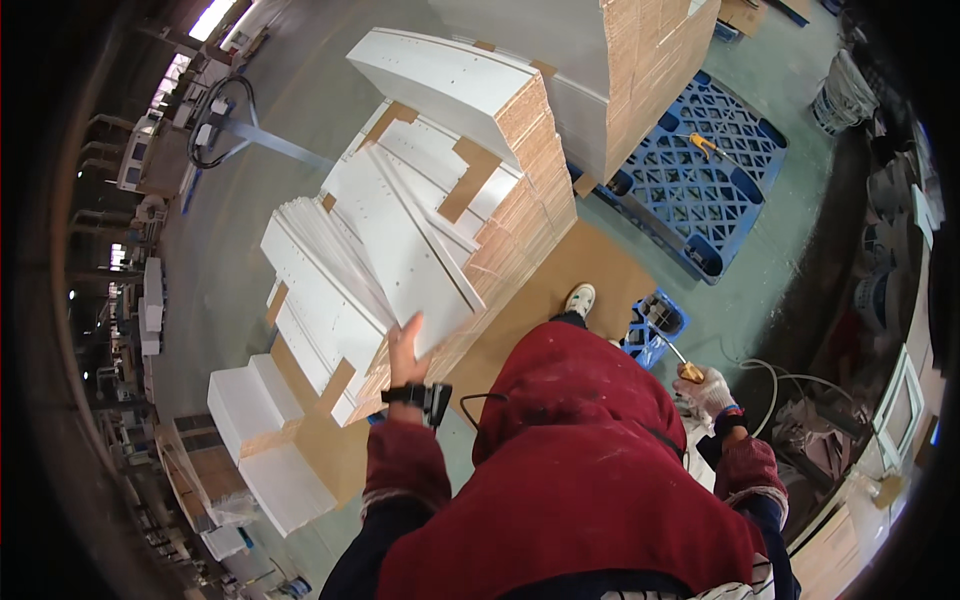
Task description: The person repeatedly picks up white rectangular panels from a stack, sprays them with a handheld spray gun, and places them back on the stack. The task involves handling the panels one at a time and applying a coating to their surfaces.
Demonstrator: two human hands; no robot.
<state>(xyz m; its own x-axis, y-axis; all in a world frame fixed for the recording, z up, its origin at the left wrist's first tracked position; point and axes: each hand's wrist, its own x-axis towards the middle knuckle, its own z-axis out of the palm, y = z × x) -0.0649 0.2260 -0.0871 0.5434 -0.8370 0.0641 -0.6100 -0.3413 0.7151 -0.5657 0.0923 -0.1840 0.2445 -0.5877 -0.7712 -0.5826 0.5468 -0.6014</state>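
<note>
My bare left hand (407, 350) is closed on the near end of a long white panel (405, 245). The panel lies slanted across a stack of white boards (310, 285), its edge by my thumb slightly blurred. Low on the right, my right hand (710, 392) wears a white knitted glove. Its fingers wrap round a hand tool (689, 371) with a yellowish handle and a thin metal shaft, which points up and left. The tool's tip, over a small blue plastic crate (660, 322), is hard to make out.
Beyond the boards rises a taller stack of panels (640, 80). Right of it, a blue plastic pallet (715, 170) bears a yellow-handled tool (703, 146). Brown cardboard (590, 265) covers the floor by my shoe. A hose (775, 385) curls at right; a white bucket (842, 95) stands far right.
</note>
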